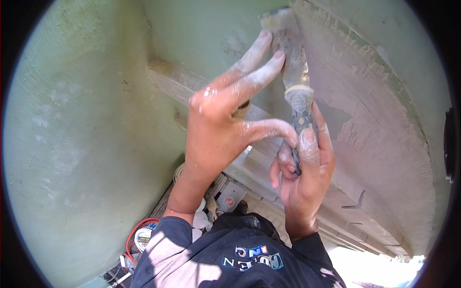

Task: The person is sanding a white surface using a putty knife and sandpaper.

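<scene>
A putty knife stands upright before me, its metal blade smeared with pale filler and its dark handle below. My right hand is closed around the handle, with the thumb lying along it. From the left, my left hand reaches over with fingers spread. Two of its fingertips touch the blade's left edge, and its thumb rests by the handle near my right thumb. White dust and filler coat the fingers of both hands. A small brown and dark patch shows behind the left palm; I cannot make out what it is.
A curved green wall rises on the left. On the right, another curved surface carries a rough pinkish-grey filler layer. A ledge crosses behind my hands. Below left are a white container and a red hose near wooden boards.
</scene>
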`<state>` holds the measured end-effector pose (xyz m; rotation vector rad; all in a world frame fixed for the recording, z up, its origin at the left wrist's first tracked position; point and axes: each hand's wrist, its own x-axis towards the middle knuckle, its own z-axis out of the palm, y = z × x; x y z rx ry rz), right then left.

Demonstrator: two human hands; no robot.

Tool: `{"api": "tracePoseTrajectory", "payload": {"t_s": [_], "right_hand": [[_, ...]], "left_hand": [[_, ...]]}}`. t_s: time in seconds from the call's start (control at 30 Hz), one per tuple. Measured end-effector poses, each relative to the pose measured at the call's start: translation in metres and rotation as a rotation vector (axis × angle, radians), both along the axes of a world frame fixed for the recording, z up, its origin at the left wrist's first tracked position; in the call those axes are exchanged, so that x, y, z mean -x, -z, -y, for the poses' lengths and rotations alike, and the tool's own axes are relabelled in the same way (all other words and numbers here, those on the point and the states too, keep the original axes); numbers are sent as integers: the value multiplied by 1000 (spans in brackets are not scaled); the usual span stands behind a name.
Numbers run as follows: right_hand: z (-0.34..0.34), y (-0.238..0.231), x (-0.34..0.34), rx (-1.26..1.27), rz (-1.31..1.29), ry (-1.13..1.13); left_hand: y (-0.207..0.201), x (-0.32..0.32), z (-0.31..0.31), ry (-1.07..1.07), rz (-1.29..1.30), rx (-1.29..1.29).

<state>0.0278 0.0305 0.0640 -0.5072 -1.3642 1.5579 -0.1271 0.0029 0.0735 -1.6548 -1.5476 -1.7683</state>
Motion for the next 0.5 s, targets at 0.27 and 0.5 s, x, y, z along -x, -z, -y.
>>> {"api": "tracePoseTrajectory", "payload": {"t_s": [0.27, 0.5], "right_hand": [[6, 7, -3, 12, 81, 63], [4, 12, -6, 71, 51, 25]], "left_hand": [[10, -3, 0, 34, 18, 71], [16, -8, 4, 24, 6, 65]]}}
